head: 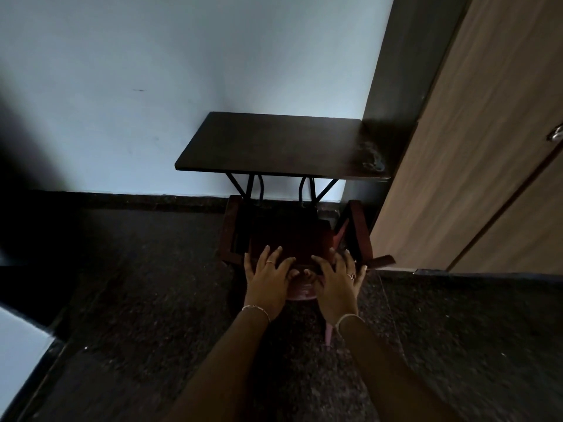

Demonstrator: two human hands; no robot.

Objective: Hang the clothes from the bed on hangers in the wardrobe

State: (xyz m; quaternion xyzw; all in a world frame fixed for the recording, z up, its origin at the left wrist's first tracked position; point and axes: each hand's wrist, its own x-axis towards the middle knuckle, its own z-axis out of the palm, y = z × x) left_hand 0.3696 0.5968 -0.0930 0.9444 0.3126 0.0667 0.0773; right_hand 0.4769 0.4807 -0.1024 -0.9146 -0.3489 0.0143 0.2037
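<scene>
Both grips are released and grasp nothing. The left grip [268,278] and the right grip [335,283] lie side by side, fingers splayed and nearly straight, pressing on the near edge of a dark reddish wooden chair [286,239], with the thumbs turned in toward each other over a rounded reddish part between them. In this dim light I cannot tell whether the thumbs hook under that edge. A ring [270,262] sits on one finger of the left grip and another ring [351,276] on the right. A thin bracelet [256,309] circles the left wrist and a second bracelet [350,318] the right. Just beneath the right wrist a pale pink strip [329,333] shows against the floor; what it is cannot be made out. Beyond the fingertips the chair runs in under a small dark counter [274,144] on thin black metal legs, which carries a small dark tangle [372,159] at the corner up and right of the right grip. Behind the counter rises a pale wall [152,86]. The wardrobe [487,147] stands to the right of the right grip and beyond it, its wood-grain door closed, with a metal handle [557,135] at the frame's edge. Speckled dark floor [152,284] spreads on both sides, and well to the left of the left grip, nearer the person, lies a pale flat surface [21,345].
</scene>
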